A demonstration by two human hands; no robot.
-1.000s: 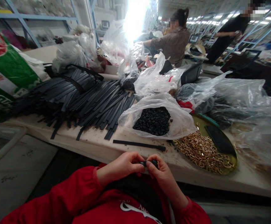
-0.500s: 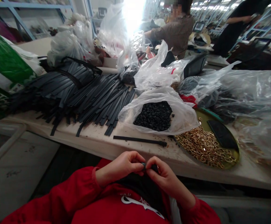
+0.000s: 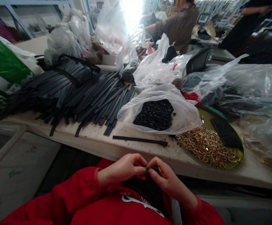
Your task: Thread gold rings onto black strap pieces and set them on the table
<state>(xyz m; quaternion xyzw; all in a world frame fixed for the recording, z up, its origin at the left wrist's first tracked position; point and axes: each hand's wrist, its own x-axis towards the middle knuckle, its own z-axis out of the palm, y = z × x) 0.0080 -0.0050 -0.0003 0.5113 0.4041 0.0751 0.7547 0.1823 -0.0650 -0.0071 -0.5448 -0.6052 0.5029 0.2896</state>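
Observation:
Close to my body, at the table's front edge, both hands meet fingertip to fingertip. My left hand (image 3: 132,166) pinches a small dark piece between thumb and forefinger. Closed around the other side is my right hand (image 3: 161,173), with black material and a gold glint between its fingers. The fingers hide most of what they hold. Just beyond lies a single black strap (image 3: 138,139), a small loop and a bit of gold at its right end. Behind it, an open clear bag holds a heap of small black loops (image 3: 153,115). Gold buckles (image 3: 206,147) fill a round tray (image 3: 240,156) at the right.
Many black straps (image 3: 96,97) lie piled at the left beside a green and white sack (image 3: 7,65). A dark flat rectangular object (image 3: 227,132) rests in the tray. Plastic bags (image 3: 159,68) crowd the back. Another person (image 3: 175,31) works across the table.
The view has shifted slightly. My hands stay together, fingertips a little closer around the small dark piece; the things on the table lie as before.

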